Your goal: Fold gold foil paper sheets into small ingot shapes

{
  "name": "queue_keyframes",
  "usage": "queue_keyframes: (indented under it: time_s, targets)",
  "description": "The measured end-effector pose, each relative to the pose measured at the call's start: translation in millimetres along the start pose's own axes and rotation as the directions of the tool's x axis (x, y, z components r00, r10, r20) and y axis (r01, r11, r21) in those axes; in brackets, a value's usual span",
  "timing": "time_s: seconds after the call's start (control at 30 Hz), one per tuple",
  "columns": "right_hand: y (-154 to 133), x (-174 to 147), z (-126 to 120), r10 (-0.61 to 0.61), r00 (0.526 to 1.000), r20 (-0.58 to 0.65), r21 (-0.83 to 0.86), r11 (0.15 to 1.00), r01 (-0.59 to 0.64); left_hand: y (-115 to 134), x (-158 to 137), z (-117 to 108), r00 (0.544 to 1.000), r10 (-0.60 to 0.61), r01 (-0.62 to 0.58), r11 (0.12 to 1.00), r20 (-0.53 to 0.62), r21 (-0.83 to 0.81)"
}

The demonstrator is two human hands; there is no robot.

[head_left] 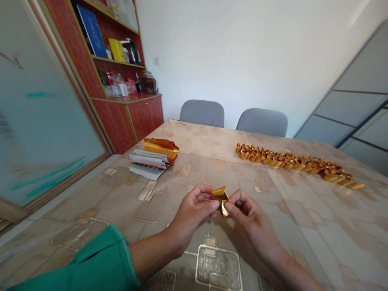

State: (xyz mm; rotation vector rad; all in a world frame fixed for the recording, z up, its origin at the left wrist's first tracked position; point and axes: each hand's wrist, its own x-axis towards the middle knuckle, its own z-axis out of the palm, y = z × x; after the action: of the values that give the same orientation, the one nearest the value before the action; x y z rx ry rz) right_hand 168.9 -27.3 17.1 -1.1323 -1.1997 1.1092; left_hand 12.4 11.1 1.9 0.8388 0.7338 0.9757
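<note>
Between my two hands, just above the table, is a small piece of folded gold foil paper with a pointed top flap. My left hand pinches it from the left, thumb in front and fingers behind. From the right, my right hand grips its edge between thumb and fingers. To the far right, rows of folded gold paper pieces lie close together. On the left lies a curled stack of gold foil sheets beside a pile of white-backed paper sheets.
A patterned cloth covers the table. Beyond the far edge stand two grey chairs against a white wall. At the back left is a red-brown cabinet with a kettle and a glass jar. A sliding glass door borders the left.
</note>
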Motion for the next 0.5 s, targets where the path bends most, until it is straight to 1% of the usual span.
queue_keyframes:
  time_s: [0.1,0.17,0.27,0.37,0.5]
  targets:
    - [2.5,1.2,-1.1,0.007,1.0,-0.006,0.043,0.999,-0.006,2.0,-1.0,1.5,0.994,0.105,-0.102,0.991,-0.039,0.082]
    - [4.8,0.6,-1.1,0.019,1.0,-0.008,0.048,0.999,-0.019,3.1,-1.8,2.2,0.99,0.135,-0.129,0.982,-0.036,0.141]
    - [7.3,-1.9,0.6,0.022,1.0,-0.017,0.025,0.999,-0.022,3.6,-2.9,3.4,0.991,0.13,-0.124,0.979,-0.031,0.163]
    - [7.0,-4.1,3.9,-0.001,0.999,-0.035,-0.015,1.0,0.0,3.8,-3.5,4.8,0.991,0.129,-0.122,0.982,-0.043,0.142]
    - [4.4,-4.8,7.6,-0.009,0.998,-0.059,0.017,1.0,0.01,3.4,-3.9,5.8,0.991,0.12,-0.114,0.988,-0.061,0.102]
